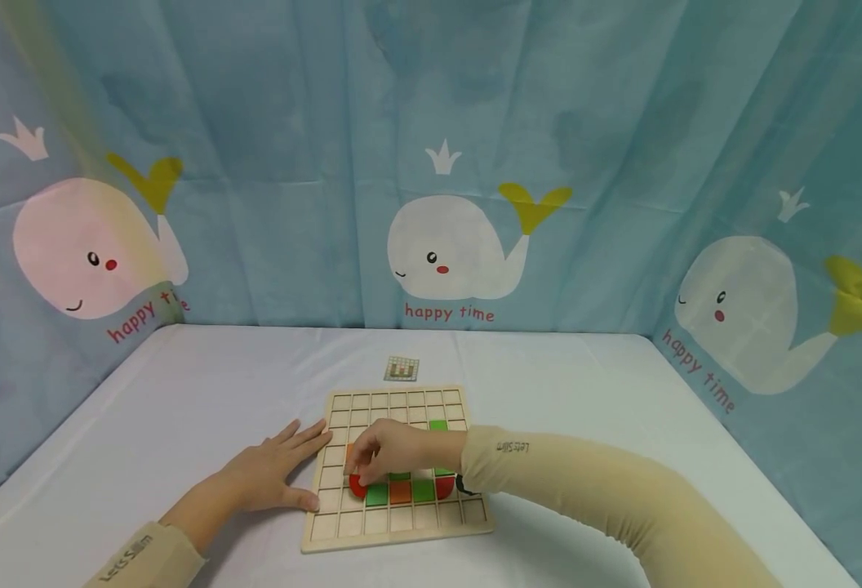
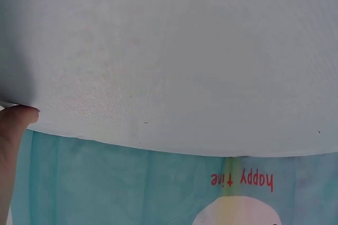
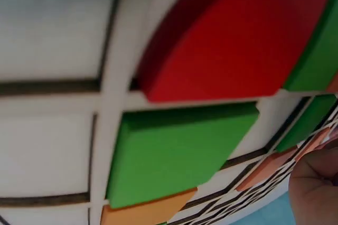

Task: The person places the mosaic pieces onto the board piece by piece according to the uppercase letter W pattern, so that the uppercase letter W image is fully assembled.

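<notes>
My right hand [image 1: 389,449] is over the left part of a square wooden grid board [image 1: 394,541]. Its thumb and fingers are curled at a red rounded piece [image 1: 357,487], appearing to pinch it; the fingertips partly hide it. To its right run a green square [image 1: 376,495], an orange square [image 1: 400,492], another green square [image 1: 423,490] and a red quarter-round piece [image 1: 444,487]. With fingers spread, my left hand [image 1: 269,469] rests at the board's left edge, fingertips and thumb touching it. Only part of that hand [image 2: 16,135] enters the left wrist view.
Behind the board lies a small pattern card [image 1: 402,369] with a printed grid. A white cloth [image 1: 585,384] covers the table, and a blue whale-print curtain [image 1: 291,204] surrounds its back and sides. More green blocks [image 1: 438,425] sit in the grid.
</notes>
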### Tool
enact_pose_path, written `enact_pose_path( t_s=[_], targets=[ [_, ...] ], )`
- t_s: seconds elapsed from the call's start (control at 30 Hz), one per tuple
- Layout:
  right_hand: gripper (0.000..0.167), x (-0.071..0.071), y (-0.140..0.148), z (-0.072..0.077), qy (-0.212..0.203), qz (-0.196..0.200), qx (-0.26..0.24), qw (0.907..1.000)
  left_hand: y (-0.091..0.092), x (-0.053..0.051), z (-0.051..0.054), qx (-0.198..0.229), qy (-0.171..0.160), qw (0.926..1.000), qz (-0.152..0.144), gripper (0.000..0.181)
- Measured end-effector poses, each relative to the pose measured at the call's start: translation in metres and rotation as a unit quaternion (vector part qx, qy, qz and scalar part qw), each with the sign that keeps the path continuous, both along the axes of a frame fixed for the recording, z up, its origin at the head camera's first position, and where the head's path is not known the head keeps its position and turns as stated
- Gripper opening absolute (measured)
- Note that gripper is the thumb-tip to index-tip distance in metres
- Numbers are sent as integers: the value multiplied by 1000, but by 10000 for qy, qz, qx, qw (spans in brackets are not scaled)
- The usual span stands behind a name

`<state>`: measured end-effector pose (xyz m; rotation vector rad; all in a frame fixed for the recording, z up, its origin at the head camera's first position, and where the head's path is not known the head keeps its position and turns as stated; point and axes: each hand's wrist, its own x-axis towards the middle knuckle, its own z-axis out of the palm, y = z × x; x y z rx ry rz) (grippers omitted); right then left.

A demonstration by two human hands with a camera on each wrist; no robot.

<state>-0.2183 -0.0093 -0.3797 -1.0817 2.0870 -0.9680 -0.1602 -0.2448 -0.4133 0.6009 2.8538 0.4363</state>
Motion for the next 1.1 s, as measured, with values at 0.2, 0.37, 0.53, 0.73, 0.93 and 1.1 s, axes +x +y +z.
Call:
enact_pose_path(
  t_s=[0.2,0.37,0.53,0.73,0.93,1.1],
  targets=[
    [10,3,-3,-2,83,242,124,9996,1,0,1,36,-1,10000,-7,103],
    [14,3,-5,-3,150,412,316,9985,2,1,2,77,-45,10000,-35,102],
    [16,3,-6,-3,285,423,521,9973,1,1,2,48,10,10000,-57,101],
    [22,3,-7,-1,455,369,603,9965,1,1,2,-13,91,9999,-117,100],
    [23,1,3,1,398,301,448,9977,0,0,1,-48,165,9998,-101,100],
    [22,0,20,11,267,-61,299,9992,1,-2,-2,-76,64,9999,27,103]
  ],
)
